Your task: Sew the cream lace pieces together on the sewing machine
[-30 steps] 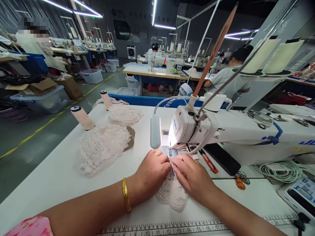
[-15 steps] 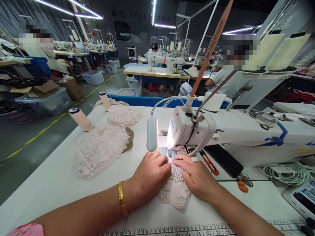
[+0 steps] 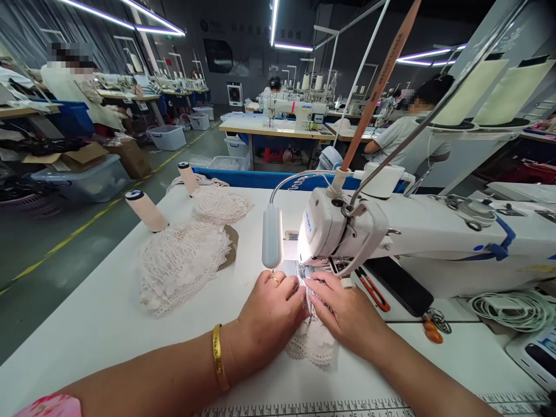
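Toward the right edge of the tabletop [image 3: 108, 330] lie a black phone [image 3: 402, 288] and a coiled cable [image 3: 493, 307]; beyond its left edge, a plastic tub [image 3: 168, 139] stands on the floor [image 3: 39, 229].

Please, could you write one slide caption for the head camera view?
Left hand and right hand on pale lace at a white sewing machine, lace pieces at left.

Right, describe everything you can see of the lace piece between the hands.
The lace piece is off-white and looks like textured fabric, with an openwork stretch between the hands and a scalloped, looped edge nearest the wearer. It lies on the white tabletop, its far end close to the sewing machine's needle area. The left hand and right hand touch it from either side, hiding parts.
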`<state>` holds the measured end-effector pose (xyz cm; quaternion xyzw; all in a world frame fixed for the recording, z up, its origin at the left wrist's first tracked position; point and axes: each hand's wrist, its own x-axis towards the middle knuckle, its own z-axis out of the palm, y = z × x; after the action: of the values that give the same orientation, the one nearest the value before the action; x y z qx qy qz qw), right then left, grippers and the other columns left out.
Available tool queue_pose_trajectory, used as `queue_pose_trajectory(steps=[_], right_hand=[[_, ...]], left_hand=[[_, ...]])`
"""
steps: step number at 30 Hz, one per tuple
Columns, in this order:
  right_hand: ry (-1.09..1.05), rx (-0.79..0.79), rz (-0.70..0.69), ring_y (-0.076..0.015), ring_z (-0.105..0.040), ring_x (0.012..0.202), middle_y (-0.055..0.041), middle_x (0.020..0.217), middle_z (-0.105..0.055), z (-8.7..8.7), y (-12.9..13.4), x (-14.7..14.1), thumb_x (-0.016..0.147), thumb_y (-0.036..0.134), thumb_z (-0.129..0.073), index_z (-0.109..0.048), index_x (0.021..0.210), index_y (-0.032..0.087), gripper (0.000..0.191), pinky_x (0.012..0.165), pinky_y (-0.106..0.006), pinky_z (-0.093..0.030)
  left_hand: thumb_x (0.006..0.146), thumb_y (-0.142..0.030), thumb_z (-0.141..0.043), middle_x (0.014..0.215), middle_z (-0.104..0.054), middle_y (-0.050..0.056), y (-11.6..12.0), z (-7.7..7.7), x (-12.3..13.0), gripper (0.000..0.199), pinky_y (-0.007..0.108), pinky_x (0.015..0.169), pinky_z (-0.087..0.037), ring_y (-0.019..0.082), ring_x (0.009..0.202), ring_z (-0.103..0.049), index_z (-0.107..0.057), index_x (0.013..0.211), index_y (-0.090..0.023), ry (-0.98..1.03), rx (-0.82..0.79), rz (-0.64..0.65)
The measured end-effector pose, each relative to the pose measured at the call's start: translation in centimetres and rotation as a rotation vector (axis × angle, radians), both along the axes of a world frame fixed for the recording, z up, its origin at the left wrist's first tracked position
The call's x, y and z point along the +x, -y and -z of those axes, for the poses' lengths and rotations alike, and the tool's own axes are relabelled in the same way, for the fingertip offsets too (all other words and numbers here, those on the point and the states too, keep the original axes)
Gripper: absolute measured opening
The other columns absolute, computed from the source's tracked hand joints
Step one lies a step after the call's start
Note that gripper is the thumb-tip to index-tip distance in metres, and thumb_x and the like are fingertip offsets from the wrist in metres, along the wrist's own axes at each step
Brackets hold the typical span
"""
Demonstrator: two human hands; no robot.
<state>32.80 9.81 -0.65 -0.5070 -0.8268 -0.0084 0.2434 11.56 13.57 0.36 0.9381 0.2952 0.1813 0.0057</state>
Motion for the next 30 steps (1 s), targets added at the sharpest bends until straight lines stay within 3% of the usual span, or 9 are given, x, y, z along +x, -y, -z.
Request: queue_pose_trajectory(steps=[6, 11, 22, 30], right_hand=[[0.014, 0.038, 0.029, -0.0267, -0.068, 0.084, -0.0125, 0.121, -0.073, 0.3, -0.2, 0.1, 0.110, 0.024, -0.040, -0.072, 0.115, 0.021, 0.033, 0.067, -0.039, -0.050], [0.050, 0.090, 0.055, -0.0304, -0.069, 0.087, -0.0144, 0.117, -0.075, 0.7, -0.5, 0.3, 0.110, 0.024, -0.040, -0.073, 0.126, 0.017, 0.037, 0.066, -0.040, -0.052], [0.071, 0.112, 0.088, -0.0271, -0.070, 0.084, -0.0124, 0.120, -0.076, 1.3, -0.5, 0.5, 0.108, 0.021, -0.041, -0.075, 0.129, 0.018, 0.040, 0.071, -0.038, -0.057], [0.092, 0.124, 0.120, -0.0322, -0.071, 0.098, -0.0146, 0.118, -0.075, 1.9, -0.7, 0.8, 0.108, 0.023, -0.044, -0.077, 0.128, 0.019, 0.040, 0.076, -0.040, -0.058]], left_hand=[[0.096, -0.025, -0.066, 0.100, -0.067, 0.006, 0.1, 0.0, 0.6, 0.013, 0.043, 0.076, -0.044, 0.027, 0.087, -0.057, -0.064, 0.106, -0.017, -0.041, 0.054, -0.032], [0.098, -0.026, -0.065, 0.100, -0.067, 0.007, 0.1, 0.0, 0.8, 0.014, 0.045, 0.079, -0.045, 0.028, 0.089, -0.060, -0.064, 0.106, -0.016, -0.071, 0.032, -0.057], [0.099, -0.027, -0.064, 0.105, -0.069, 0.007, 0.3, -0.2, 0.7, 0.015, 0.046, 0.083, -0.048, 0.028, 0.093, -0.060, -0.066, 0.109, -0.017, -0.079, -0.004, -0.067], [0.101, -0.029, -0.060, 0.111, -0.071, 0.008, 0.2, 0.0, 0.4, 0.017, 0.048, 0.083, -0.047, 0.029, 0.093, -0.060, -0.066, 0.113, -0.018, -0.043, 0.001, -0.053]])
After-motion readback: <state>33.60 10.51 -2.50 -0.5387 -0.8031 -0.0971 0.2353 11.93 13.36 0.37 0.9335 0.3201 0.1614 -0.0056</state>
